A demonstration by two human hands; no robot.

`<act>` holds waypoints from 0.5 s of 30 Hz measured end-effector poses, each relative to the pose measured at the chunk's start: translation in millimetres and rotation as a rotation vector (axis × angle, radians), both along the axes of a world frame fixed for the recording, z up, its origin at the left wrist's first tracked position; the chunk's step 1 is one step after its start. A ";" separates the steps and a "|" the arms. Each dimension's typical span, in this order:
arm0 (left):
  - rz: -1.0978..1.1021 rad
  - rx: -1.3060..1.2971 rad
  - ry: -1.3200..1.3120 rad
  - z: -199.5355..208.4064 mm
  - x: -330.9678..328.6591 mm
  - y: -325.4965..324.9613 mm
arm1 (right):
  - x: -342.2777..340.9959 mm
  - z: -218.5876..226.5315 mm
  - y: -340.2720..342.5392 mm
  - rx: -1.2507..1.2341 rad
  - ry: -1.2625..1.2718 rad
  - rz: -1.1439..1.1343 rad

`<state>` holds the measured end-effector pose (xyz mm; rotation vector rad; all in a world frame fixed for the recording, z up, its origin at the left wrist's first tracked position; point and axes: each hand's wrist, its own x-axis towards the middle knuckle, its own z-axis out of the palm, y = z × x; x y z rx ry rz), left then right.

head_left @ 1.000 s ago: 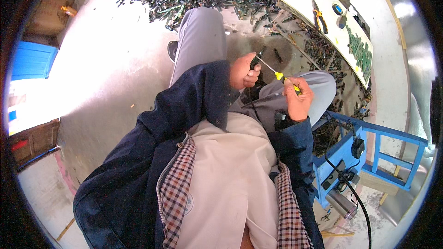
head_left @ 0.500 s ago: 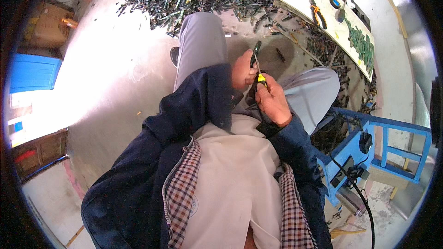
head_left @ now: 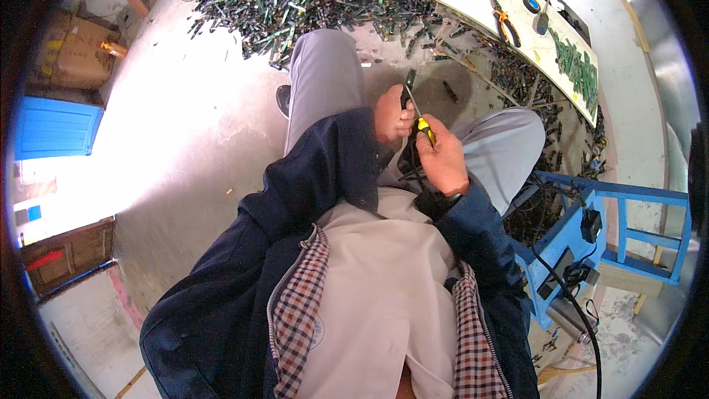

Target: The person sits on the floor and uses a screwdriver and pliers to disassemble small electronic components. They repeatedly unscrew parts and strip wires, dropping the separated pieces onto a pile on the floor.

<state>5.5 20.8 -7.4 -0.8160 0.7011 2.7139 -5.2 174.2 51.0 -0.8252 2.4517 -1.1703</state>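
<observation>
My left hand (head_left: 391, 116) is closed round a narrow dark strip (head_left: 410, 78), whose upper end sticks out past the fingers. In my right hand (head_left: 444, 159) is a screwdriver (head_left: 425, 128) with a yellow and black handle. Its thin metal shaft slants up and left to the strip, close to the left fingertips. Whether the tip touches the strip, I cannot tell. Both hands are held close together over my lap, between my bent knees. The lower part of the strip is hidden by my left fingers.
A large heap of dark strips (head_left: 310, 0) lies on the floor ahead. On a pale board (head_left: 473, 0) at the far right are orange-handled pliers (head_left: 505, 26), a blue round item (head_left: 531, 4) and green strips (head_left: 574, 66). A blue frame (head_left: 642, 192) with black cables stands at right.
The screwdriver handle has shifted slightly right, so its shaft slants more across the strip. The strip and my left hand stay nearly in place. The whole view has shifted a little.
</observation>
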 end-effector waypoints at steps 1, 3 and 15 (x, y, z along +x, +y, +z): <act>-0.021 0.011 0.028 -3.5 0.6 -0.4 | -5.0 -1.5 5.1 -0.022 -0.031 0.023; -0.062 0.031 0.081 -6.3 3.4 -1.2 | -11.8 4.3 12.0 -0.075 -0.165 0.059; -0.142 0.103 0.142 -21.8 3.1 -4.8 | -22.1 15.1 17.3 -0.081 -0.368 0.108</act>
